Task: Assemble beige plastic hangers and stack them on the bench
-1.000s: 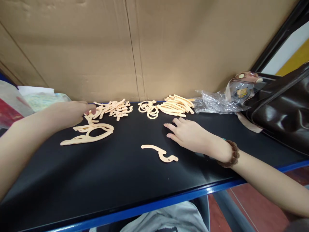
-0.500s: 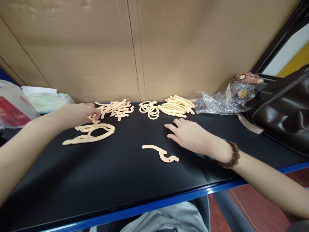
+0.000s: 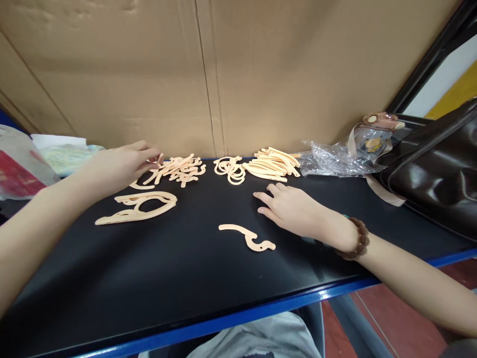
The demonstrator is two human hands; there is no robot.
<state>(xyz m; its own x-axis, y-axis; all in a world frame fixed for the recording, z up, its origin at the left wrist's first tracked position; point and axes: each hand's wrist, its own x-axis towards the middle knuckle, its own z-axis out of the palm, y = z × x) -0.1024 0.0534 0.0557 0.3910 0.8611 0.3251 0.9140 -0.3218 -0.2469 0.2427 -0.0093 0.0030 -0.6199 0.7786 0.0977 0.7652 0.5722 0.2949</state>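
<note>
Counter (image 3: pixel 179 278) crowded at both ends.
I see plastic bag (image 3: pixel 22 164) cut off; left hand (image 3: pixel 126 161) masking part of curved-piece pile (image 3: pixel 181 164), cannot tell its grip; right hand (image 3: pixel 294 206) loosely spread before slat pile (image 3: pixel 274 164); brown bag (image 3: pixel 436 174) cropped.

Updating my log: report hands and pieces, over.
Left hand by left pile, grip unclear. Right hand open, empty. Loose piece lies apart, nothing covering it.

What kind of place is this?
It looks like a workbench, maybe in a small workshop, though I can't be sure. Loose peach-coloured plastic parts lie in heaps on a black tabletop with a blue edge, and tall brown cardboard stands behind.
</note>
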